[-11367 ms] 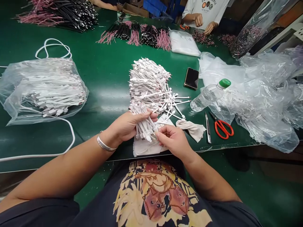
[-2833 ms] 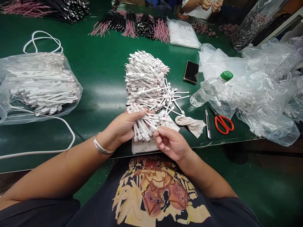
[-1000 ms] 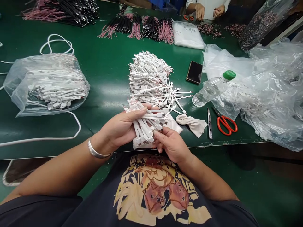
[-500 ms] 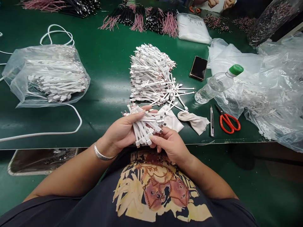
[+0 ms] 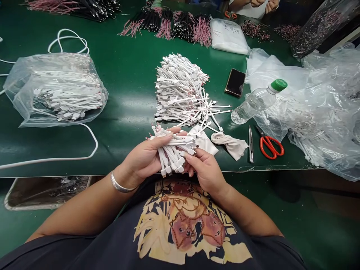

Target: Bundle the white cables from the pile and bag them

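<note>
My left hand (image 5: 149, 153) is closed around a bunch of short white USB cables (image 5: 174, 153), thumb across the top. The cables fan out, with connector ends toward me and to the right, and reddish wire ends at the far left. At the bunch's right side, my right hand (image 5: 206, 168) pinches one of the cable connectors between thumb and fingers; its fingertips are partly hidden. Just beyond my hands lies a large pile of the same white cables (image 5: 180, 90) on the green table (image 5: 126, 90).
Right of the pile lie a phone (image 5: 235, 82), a water bottle (image 5: 254, 105), crumpled cloth (image 5: 232, 144), a utility knife (image 5: 251, 144), red-handled scissors (image 5: 270, 145) and plastic bags (image 5: 323, 112). A bag of cables (image 5: 64, 90) sits left. Another person's hands (image 5: 264, 3) show at the back.
My right hand has shifted slightly right and up along the connector ends. My left hand keeps its hold on the bunch. The view has moved a little.
</note>
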Tool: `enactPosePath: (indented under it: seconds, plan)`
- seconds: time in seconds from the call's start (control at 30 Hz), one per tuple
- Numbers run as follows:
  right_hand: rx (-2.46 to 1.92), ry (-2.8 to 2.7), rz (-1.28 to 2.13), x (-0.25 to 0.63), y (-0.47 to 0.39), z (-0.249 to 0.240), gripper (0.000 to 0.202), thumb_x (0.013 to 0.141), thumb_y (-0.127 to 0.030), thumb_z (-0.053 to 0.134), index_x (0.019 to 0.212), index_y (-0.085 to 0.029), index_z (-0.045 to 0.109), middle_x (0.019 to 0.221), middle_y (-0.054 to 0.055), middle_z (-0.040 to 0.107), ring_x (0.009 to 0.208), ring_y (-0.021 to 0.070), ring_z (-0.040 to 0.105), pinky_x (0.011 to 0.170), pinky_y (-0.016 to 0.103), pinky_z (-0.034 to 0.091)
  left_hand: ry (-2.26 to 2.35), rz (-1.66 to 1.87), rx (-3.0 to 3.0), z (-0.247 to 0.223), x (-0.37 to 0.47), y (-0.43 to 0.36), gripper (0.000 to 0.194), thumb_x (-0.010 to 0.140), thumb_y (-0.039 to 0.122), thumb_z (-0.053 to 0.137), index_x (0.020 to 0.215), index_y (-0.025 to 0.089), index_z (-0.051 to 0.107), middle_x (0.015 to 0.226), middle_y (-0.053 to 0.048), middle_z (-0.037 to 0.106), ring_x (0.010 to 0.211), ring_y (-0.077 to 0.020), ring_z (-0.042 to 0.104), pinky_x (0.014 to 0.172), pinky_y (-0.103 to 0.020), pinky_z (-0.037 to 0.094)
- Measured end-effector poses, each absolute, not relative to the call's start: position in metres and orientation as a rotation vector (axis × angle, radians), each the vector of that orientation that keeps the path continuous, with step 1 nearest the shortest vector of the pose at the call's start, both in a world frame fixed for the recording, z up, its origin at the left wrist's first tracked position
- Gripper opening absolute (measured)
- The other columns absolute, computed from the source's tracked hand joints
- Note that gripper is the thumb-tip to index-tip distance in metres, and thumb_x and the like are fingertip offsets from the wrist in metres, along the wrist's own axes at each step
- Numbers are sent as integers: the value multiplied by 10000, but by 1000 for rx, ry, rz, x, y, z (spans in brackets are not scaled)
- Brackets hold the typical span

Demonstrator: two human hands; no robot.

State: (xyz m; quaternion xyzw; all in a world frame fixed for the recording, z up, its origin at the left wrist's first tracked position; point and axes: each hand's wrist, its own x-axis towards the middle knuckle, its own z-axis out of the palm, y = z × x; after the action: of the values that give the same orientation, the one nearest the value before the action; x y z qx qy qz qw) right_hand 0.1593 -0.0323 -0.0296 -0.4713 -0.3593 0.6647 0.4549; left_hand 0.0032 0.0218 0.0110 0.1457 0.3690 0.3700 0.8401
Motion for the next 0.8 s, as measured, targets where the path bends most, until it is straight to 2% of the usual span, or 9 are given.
enactPosePath:
  seconds: [0.33, 0.63, 0.8]
  plan:
    - [-1202, -915, 1751, 163, -36, -24, 265, 769, -418, 654, 793, -158, 612, 644, 0, 610, 540, 98, 578, 391, 161, 399, 774, 828, 341, 9, 3, 23, 271, 819, 106, 546, 1070, 170, 625, 1117, -81, 660, 941, -210, 656, 855, -362, 546]
    - [-1304, -1145, 1472, 163, -45, -22, 200, 788, -367, 649, 803, -168, 641, 665, 9, 619, 588, 106, 551, 502, 211, 440, 762, 851, 351, 8, 6, 21, 310, 836, 130, 540, 1139, 169, 595, 1130, -80, 660, 966, -205, 655, 898, -357, 532]
    - [-1236, -942, 1662, 163, -41, -23, 227, 770, -391, 653, 754, -166, 626, 636, 4, 636, 502, 87, 557, 420, 180, 405, 782, 854, 339, 5, 5, 21, 300, 825, 126, 550, 1114, 176, 612, 1115, -76, 669, 961, -218, 657, 899, -395, 527]
